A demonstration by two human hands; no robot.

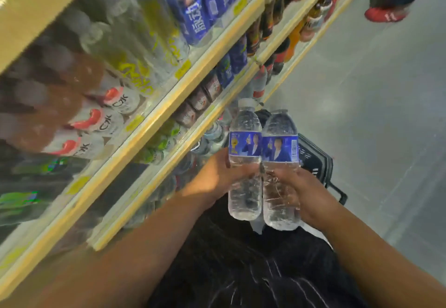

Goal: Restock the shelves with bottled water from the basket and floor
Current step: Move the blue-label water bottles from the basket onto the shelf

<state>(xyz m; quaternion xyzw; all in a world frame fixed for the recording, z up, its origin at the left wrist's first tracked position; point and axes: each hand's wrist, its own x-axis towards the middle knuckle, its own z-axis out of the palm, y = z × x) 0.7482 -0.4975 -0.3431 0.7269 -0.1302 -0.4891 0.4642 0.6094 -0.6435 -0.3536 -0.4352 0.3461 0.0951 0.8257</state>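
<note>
I hold two clear water bottles with blue labels upright in front of me, side by side and touching. My left hand (218, 175) grips the left bottle (245, 160) below its label. My right hand (298, 193) grips the right bottle (280, 170) around its lower half. Behind the bottles a black basket (313, 160) stands on the floor, mostly hidden by them. The shelves (154, 117) run along my left, with yellow edges and rows of drinks.
Shelf rows hold blue-labelled bottles (193, 10), clear bottles with yellow print, red-capped ones and dark cans. The grey floor (374, 102) stretches to the right. Another person's red shoe (386, 14) stands at the top right. My dark striped clothing fills the bottom.
</note>
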